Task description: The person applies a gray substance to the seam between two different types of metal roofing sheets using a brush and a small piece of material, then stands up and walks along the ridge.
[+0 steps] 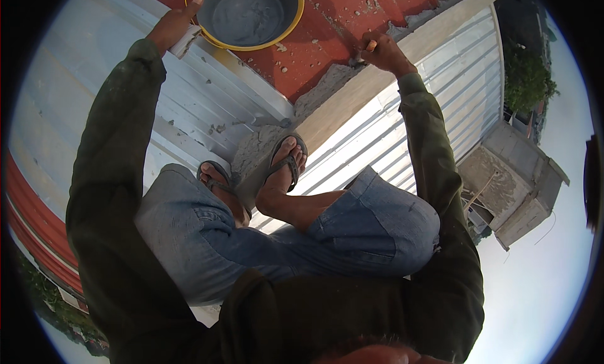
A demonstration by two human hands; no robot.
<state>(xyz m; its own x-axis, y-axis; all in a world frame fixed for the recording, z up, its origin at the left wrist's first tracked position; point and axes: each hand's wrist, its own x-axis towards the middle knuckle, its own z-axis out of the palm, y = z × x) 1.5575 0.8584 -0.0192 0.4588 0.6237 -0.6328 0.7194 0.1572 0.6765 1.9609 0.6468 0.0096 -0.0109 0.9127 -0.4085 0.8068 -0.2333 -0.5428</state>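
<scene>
A round bucket [251, 49] with a yellow rim holds wet grey cement mix on the red roof sheet at the top. Beside its left edge is my left hand [171, 29], fingers curled and thumb pointing toward the rim. A pale, smeared flat piece [186, 42] shows under those fingers; its kind is unclear. My right hand [385, 52] is closed round a trowel [372, 45], whose wooden handle end sticks out of the fist. Most of its blade is hidden. It is over the rough grey mortar strip [330, 84] that runs along the pale wall ledge [371, 90].
My sandalled feet [286, 162] are on the ledge end and the grey metal roofing [207, 100]. Crumbs of mortar are scattered over the red sheet [308, 62]. Bright corrugated sheets [377, 150] slope away at right, beyond the ledge. A small grey block structure [509, 175] stands farther off.
</scene>
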